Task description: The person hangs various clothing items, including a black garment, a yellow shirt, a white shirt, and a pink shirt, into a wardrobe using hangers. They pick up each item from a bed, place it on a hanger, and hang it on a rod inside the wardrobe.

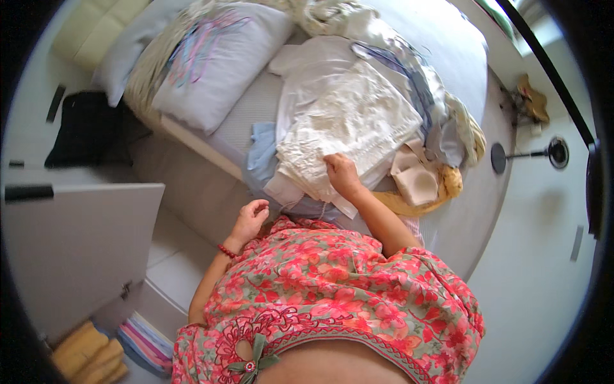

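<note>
A white textured garment [350, 120] lies folded on the bed in front of me, its layers gathered near the bed's edge. My right hand [341, 174] is over its near part, fingers bent and fingertips at the cloth; whether they pinch it cannot be told. Beyond it spreads a plain white shirt [316, 57], partly covered. My left hand [249, 222], with a red bead bracelet [226, 250] at the wrist, hovers near the bed's edge, fingers loosely curled and nothing visible in them. Close by lies a light blue cloth [263, 149].
A beige bra [415, 177] and a mustard cloth [403, 204] lie right. Several pastel hangers [206, 45] rest on a grey pillow [230, 67]. At left, an open cabinet door [81, 254] stands near folded yellow cloths [88, 355]. A black chair [86, 129] is behind it.
</note>
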The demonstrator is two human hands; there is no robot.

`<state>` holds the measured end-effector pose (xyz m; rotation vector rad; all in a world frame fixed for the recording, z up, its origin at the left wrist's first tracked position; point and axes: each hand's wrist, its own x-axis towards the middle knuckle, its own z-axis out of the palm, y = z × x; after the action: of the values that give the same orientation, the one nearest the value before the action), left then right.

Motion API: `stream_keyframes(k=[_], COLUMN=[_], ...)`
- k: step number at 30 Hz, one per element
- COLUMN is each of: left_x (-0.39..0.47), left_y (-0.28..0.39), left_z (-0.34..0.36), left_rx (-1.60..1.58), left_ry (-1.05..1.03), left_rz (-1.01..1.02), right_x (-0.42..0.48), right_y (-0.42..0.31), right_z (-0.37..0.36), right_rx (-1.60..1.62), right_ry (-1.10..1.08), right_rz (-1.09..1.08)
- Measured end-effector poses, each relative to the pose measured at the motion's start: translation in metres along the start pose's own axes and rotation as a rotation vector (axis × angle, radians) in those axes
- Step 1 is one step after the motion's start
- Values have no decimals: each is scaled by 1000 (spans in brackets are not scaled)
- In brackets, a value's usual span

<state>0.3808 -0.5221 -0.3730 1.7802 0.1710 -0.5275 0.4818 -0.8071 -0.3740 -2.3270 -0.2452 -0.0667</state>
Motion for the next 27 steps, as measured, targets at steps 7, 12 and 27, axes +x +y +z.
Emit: stream_keyframes(k=[7,12,27], left_x=[75,115,136], left_y=[41,73,76], left_z=[25,59,88], left_rx=[160,270,144], left_ry=[-206,-209,-137], left_rz=[99,244,-16], right_x=[17,34,99], right_y=[85,164,229], right_z=[-70,-129,-204], right_rx=[-13,-234,-773], right_ry=[453,698,201], right_rz=[361,393,726])
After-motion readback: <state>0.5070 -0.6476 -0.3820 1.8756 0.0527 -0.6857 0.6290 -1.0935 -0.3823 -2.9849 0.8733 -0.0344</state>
